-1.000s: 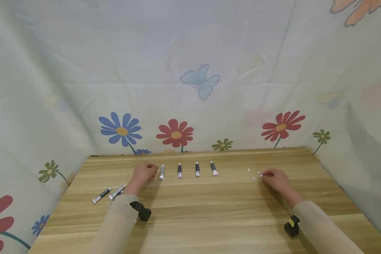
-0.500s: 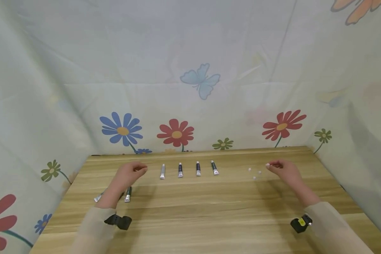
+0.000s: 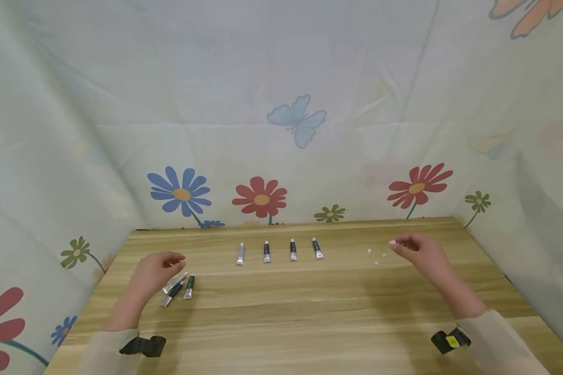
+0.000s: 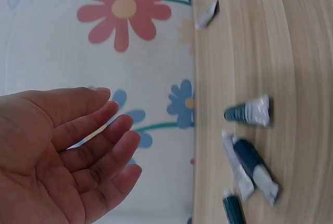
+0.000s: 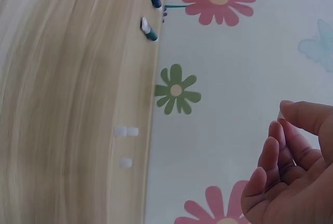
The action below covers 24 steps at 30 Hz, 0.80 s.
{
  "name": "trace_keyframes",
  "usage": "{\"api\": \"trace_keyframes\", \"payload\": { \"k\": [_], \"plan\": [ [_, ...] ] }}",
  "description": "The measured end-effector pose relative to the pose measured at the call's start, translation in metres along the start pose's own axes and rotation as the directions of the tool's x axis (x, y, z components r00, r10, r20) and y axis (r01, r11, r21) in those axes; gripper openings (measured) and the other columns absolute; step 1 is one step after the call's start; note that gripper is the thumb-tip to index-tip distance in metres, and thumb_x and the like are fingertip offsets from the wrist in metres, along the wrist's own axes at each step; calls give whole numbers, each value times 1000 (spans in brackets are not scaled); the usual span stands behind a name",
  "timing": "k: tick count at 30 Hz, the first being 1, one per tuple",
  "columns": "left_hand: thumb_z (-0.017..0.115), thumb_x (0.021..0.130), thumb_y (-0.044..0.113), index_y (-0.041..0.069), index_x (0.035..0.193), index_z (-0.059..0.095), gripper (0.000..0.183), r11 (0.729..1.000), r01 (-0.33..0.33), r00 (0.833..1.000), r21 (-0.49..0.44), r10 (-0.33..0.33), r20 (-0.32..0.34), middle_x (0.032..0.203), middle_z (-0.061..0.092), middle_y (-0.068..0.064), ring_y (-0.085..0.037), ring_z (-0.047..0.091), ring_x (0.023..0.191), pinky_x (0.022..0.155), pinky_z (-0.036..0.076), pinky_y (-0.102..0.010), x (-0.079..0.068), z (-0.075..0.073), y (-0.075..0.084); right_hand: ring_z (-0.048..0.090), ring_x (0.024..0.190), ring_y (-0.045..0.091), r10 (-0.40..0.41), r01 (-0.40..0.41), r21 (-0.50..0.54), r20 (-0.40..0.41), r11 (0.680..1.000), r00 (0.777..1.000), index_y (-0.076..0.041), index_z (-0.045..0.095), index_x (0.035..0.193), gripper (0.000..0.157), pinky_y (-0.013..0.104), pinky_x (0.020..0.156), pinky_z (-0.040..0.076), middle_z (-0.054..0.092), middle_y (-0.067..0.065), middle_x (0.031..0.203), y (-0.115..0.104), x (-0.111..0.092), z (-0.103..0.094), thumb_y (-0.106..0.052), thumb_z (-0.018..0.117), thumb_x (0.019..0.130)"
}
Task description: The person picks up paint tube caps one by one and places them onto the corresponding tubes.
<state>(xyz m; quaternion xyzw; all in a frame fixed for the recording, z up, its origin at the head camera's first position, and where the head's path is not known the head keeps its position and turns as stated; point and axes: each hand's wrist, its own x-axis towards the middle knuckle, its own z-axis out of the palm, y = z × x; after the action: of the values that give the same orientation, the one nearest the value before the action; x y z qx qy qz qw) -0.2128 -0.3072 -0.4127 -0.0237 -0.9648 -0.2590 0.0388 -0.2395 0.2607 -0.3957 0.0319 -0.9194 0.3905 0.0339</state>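
The left hand (image 3: 156, 268) is hovering palm-up above the bench (image 3: 309, 323), its fingers (image 4: 99, 130) loosely extended and holding nothing, forearm reaching in from the near left corner. Just beside it, three tubes (image 3: 178, 287) are lying in a loose cluster on the bench, apart from the fingertips. Four more tubes (image 3: 279, 250) are lying in a row near the far edge, well apart from either hand. The right hand (image 3: 419, 252) is hanging raised over the right side, fingers curled, thumb and forefinger pinching a small white cap (image 3: 392, 242). Three more caps (image 3: 377, 256) are sitting on the bench just left of that hand, below it and untouched
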Motion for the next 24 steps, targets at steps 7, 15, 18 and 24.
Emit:
{"api": "trace_keyframes", "payload": {
  "k": [7,15,18,24],
  "plan": [
    [66,95,7,-13,117,67,30,997,25,1000,68,-23,-18,105,73,-30,-43,70,95,83,57,-54,-9,-7,-34,57,90,19,-13,13,25,-6,1000,1000,3,64,123,39,24,68,49,70,17,107,-15,-9,5,-29,65,102],
    [68,93,6,-15,116,67,31,994,67,998,91,-68,5,110,71,-33,-47,67,98,85,56,-56,-12,-4,-69,57,86,13,-60,60,33,-9,998,998,-1,68,120,34,22,66,48,72,12,102,-37,-19,12,-28,68,100],
    [68,92,6,-15,117,65,33,991,89,995,96,-92,25,111,70,-34,-49,67,99,86,55,-58,-11,-2,-78,57,86,13,-71,71,44,-9,997,997,-1,68,119,33,22,65,49,71,12,101,-44,-22,14,-27,69,99],
    [68,93,7,-16,119,63,35,982,165,983,88,-171,61,114,68,-35,-50,65,105,91,52,-59,-7,6,-92,57,85,12,-80,80,77,-1,994,997,-2,68,118,32,22,66,49,70,8,99,-55,-24,18,-27,69,99]
  ]
}}
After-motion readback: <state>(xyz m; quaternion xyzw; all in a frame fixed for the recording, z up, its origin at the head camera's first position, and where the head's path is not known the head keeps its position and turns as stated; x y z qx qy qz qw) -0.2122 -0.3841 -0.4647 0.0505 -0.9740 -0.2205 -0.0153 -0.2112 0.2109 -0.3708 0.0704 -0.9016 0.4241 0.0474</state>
